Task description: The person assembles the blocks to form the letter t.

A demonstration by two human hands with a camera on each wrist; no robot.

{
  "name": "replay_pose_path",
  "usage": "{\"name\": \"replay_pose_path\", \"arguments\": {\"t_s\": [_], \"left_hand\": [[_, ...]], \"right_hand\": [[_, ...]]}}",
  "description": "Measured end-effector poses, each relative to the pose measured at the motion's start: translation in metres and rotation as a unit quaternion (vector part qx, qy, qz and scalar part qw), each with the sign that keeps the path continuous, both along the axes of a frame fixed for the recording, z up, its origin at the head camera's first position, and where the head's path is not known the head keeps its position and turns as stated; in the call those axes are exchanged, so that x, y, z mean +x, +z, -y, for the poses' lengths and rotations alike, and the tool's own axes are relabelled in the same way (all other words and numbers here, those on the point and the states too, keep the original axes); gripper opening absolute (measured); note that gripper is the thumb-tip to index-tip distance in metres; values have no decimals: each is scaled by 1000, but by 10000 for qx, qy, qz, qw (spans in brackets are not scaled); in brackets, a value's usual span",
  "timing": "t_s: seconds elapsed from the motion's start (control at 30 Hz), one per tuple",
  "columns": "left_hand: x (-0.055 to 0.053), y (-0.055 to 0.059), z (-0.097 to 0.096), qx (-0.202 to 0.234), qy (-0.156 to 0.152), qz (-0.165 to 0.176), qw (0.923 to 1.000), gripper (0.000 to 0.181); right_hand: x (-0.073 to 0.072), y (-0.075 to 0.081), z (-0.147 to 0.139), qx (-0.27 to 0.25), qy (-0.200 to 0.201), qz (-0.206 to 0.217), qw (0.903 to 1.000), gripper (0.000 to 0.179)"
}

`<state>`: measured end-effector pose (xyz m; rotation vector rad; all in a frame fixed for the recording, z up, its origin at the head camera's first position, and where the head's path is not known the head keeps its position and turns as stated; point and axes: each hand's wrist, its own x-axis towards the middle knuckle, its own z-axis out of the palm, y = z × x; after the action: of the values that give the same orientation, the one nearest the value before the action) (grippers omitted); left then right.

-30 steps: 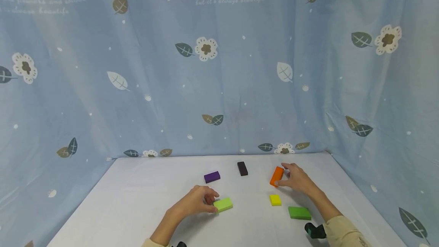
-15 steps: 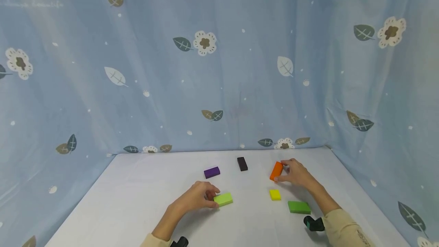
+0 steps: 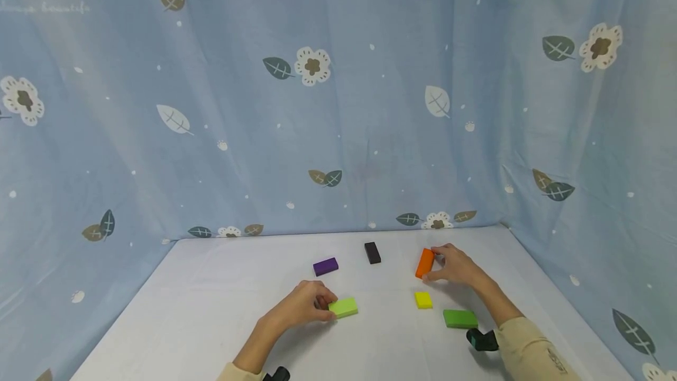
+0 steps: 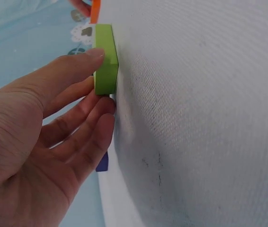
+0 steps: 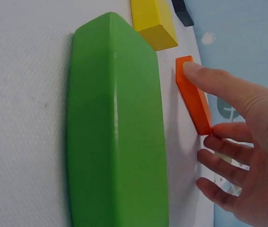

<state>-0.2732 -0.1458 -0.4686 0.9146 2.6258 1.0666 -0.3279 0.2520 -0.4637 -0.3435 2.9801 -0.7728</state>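
On the white table, my left hand (image 3: 302, 303) pinches a light green block (image 3: 345, 307) by its left end. The left wrist view shows the thumb on the face of the light green block (image 4: 105, 59) and the other fingers loosely bent below it. Farther right, my right hand (image 3: 456, 266) holds an orange block (image 3: 425, 263) lengthwise, its thumb at the near end and index finger at the far end. Both blocks appear to lie on the table. In the right wrist view, the remaining fingers stay off the orange block (image 5: 192, 97).
A purple block (image 3: 325, 266) and a black block (image 3: 372, 253) lie toward the back. Between the hands is a small yellow block (image 3: 423, 300); a darker green block (image 3: 460, 318) lies near the right wrist. A blue patterned curtain (image 3: 370, 134) surrounds the table (image 3: 174, 310).
The head view has tilted and shifted slightly. Both hands stay at their blocks, with the right fingers a little closer around the orange one.
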Motion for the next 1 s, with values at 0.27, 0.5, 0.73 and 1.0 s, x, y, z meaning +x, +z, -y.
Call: {"name": "replay_pose_path", "arguments": {"t_s": [0.27,0.5,0.73,1.0], "left_hand": [[1,0,-1,-40,-17,-101,9999,33],[0,-3,-3,-115,77,-246,9996,30],[-2,-4,-2,-139,143,-627,9978,27],[-4,-5,-4,-292,186,-893,9954,28]], "right_hand": [[-2,-1,-2,-32,-86,82,9999,85],[-6,-5,-2,-21,-235,158,9996,87],[-9,-6,0,19,-347,244,9991,88],[-6,-3,-2,-30,-339,269,9991,88]]}}
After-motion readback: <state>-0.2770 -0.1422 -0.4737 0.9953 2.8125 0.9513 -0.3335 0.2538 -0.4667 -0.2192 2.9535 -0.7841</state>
